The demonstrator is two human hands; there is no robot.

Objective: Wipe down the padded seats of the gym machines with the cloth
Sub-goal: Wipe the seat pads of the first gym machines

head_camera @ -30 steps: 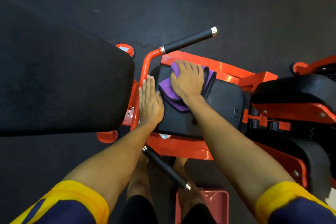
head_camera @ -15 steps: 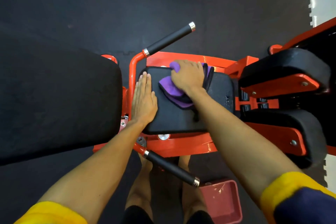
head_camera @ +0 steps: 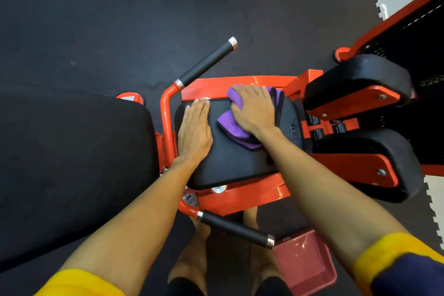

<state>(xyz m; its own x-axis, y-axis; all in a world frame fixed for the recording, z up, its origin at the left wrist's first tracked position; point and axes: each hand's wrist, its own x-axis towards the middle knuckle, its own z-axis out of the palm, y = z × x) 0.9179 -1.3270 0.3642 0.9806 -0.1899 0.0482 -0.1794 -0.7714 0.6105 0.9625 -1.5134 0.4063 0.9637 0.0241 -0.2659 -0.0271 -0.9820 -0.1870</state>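
A black padded seat (head_camera: 230, 163) sits in the orange machine frame (head_camera: 240, 81) at the centre of the view. A purple and black cloth (head_camera: 231, 125) lies folded on the seat's far half. My right hand (head_camera: 254, 110) lies flat on the cloth with its fingers spread and straight, pressing it onto the pad near the far edge. My left hand (head_camera: 194, 127) rests flat on the left part of the seat, fingers together and pointing away from me. Wet drops show on the seat's right end (head_camera: 292, 125).
A large black back pad (head_camera: 72, 166) fills the left. Two black leg pads (head_camera: 360, 79) (head_camera: 374, 158) on orange brackets stand at the right. Black-gripped handles jut out above (head_camera: 206, 62) and below (head_camera: 235, 230) the seat. A red footplate (head_camera: 302, 262) lies by my feet.
My right hand slid the cloth a little toward the seat's far edge. My left hand moved further onto the seat pad. My head shifted, so the machine sits more to the left.
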